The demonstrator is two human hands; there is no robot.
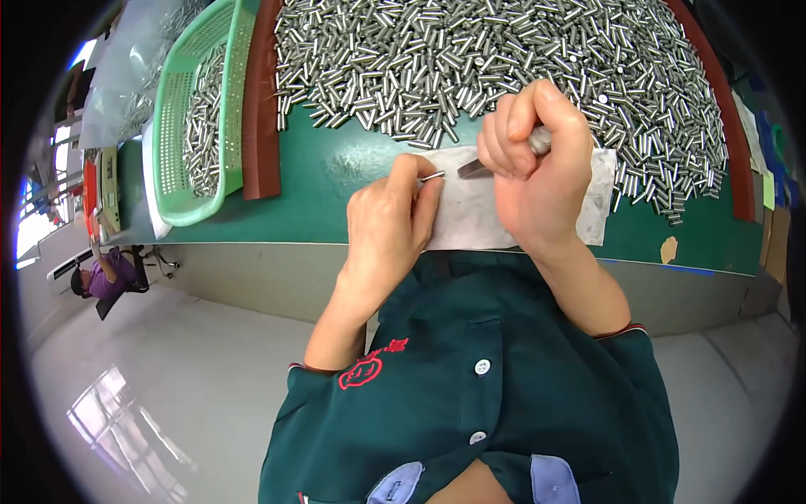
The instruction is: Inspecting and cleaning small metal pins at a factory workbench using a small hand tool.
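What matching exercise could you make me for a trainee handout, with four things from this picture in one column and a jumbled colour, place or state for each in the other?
Column 1
1. Left hand
2. Right hand
3. Basket
4. Sheet

Column 2
A. Closed around a flat-bladed tool
B. Whitish, lying flat on the green table
C. Pinching a single metal pin
D. Light green, with many loose pins inside

Right pairs: 1-C, 2-A, 3-D, 4-B
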